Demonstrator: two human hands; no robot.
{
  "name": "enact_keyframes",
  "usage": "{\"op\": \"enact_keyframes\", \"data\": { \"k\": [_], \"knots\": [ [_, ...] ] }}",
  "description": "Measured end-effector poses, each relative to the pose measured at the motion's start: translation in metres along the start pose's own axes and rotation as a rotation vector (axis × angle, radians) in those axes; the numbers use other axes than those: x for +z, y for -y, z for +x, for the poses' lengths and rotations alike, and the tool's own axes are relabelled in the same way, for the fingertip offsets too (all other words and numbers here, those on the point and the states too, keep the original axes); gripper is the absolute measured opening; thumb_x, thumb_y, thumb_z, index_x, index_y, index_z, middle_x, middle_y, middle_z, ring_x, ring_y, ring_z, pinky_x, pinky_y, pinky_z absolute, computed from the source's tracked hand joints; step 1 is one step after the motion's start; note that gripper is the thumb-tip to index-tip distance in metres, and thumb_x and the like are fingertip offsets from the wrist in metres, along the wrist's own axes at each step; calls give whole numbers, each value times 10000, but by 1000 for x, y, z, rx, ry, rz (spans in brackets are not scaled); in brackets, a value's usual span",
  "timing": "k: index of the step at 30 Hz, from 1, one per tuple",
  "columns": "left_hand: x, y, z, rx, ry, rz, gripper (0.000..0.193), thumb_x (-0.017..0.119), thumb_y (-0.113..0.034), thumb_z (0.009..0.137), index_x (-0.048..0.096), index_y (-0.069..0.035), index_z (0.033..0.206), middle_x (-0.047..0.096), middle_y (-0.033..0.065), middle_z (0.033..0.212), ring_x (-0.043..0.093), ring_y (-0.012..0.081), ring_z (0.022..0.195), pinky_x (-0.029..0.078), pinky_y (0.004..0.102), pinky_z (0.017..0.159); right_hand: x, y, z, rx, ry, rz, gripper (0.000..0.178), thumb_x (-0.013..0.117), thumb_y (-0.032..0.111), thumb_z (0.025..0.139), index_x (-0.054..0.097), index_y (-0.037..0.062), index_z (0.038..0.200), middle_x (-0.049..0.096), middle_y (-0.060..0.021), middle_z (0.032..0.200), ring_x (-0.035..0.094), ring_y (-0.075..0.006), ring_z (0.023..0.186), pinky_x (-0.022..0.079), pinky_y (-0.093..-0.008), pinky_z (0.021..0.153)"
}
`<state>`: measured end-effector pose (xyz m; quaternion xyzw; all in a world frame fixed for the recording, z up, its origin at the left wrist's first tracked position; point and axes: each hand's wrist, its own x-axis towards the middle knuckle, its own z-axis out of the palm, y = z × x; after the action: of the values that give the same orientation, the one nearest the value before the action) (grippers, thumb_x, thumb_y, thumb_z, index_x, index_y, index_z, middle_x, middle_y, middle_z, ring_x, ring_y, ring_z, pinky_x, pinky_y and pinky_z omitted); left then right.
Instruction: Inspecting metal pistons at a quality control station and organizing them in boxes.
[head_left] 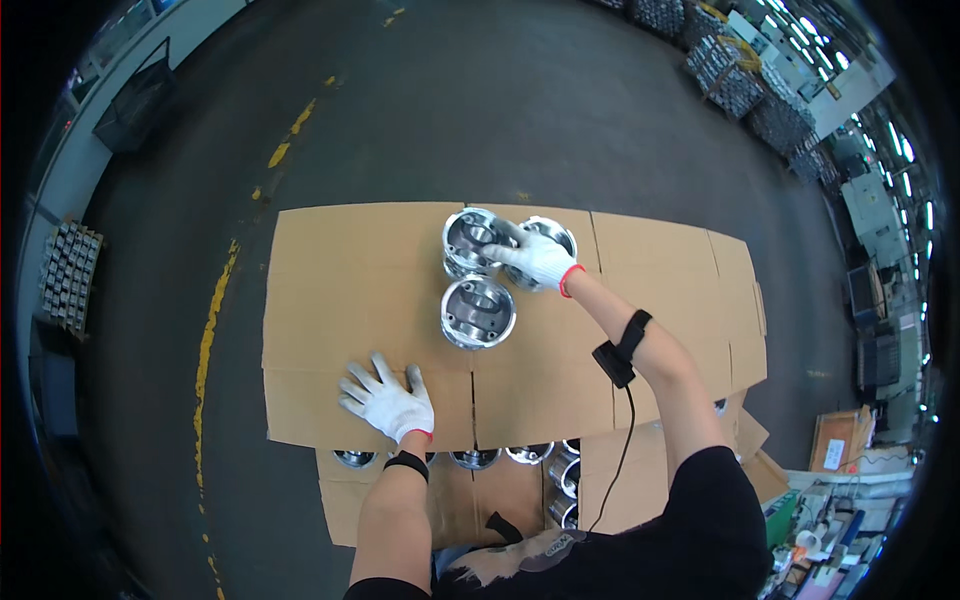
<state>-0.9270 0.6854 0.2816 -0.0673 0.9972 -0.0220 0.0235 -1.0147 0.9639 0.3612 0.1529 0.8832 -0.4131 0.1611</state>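
Observation:
Three shiny metal pistons stand hollow side up on a cardboard sheet: a far left piston (467, 240), a far right piston (555, 232) and a nearer piston (478, 312). My right hand (540, 258), in a white glove with a red cuff, lies over the far right piston and hides part of it. Its thumb and fingers bend over the right rim of the far left piston; some fingertips are hard to make out. My left hand (392, 402), gloved alike, rests flat on the cardboard sheet (340, 290) with spread fingers and holds nothing.
More pistons (475, 458) show under the sheet's near edge, in a cardboard box (345, 500) before me. A cable (622, 450) hangs from a black device (614, 364) on my right forearm. Stacked metal parts (725, 75) stand at far right, a cart (135, 105) at far left.

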Motion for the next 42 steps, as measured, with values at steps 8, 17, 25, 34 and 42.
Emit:
{"op": "enact_keyframes", "data": {
  "k": [8, 17, 25, 34, 42],
  "knots": [
    [3, 6, -2, -13, 34, -55, 628, 459, -513, 863, 392, -150, 1370, 310, 203, 1426, 260, 442, 1303, 152, 561, 1081, 25, 24, -24, 36, 156, -116, 918, 666, 483, 725, 240, 131, 1457, 541, -225, 1247, 547, -327, 1134, 429, -353, 942],
    [2, 0, -4, 44, -24, -115, 612, 464, -508, 861, 424, -128, 1339, 338, 209, 1401, 304, 450, 1271, 173, 561, 1074, 72, 34, -21, 187, -378, -546, 682, 652, 239, 680, 421, 300, 1319, 527, -251, 1091, 563, -397, 1017, 486, -476, 807],
    [2, -1, -3, 7, 6, -34, 609, 438, -523, 873, 395, -165, 1364, 330, 180, 1420, 289, 431, 1288, 165, 544, 1080, 67, 41, -12, 280, -295, -518, 559, 613, 164, 713, 492, 233, 1255, 532, -236, 1123, 566, -374, 1049, 503, -425, 831],
    [3, -3, -7, 17, 14, -7, 605, 411, -530, 889, 374, -170, 1374, 311, 170, 1432, 283, 408, 1299, 179, 529, 1080, 60, 31, -43, 94, -186, -592, 500, 615, 108, 698, 501, 151, 1182, 534, -268, 1085, 596, -377, 940, 505, -429, 773],
    [11, 10, -11, 34, -99, 5, 575, 465, -506, 877, 412, -164, 1336, 347, 188, 1402, 315, 413, 1281, 211, 542, 1060, 83, -5, -193, -217, 162, -663, 280, 593, 112, 717, 590, 133, 996, 603, -193, 832, 624, -359, 821, 505, -430, 654]
  ]
}}
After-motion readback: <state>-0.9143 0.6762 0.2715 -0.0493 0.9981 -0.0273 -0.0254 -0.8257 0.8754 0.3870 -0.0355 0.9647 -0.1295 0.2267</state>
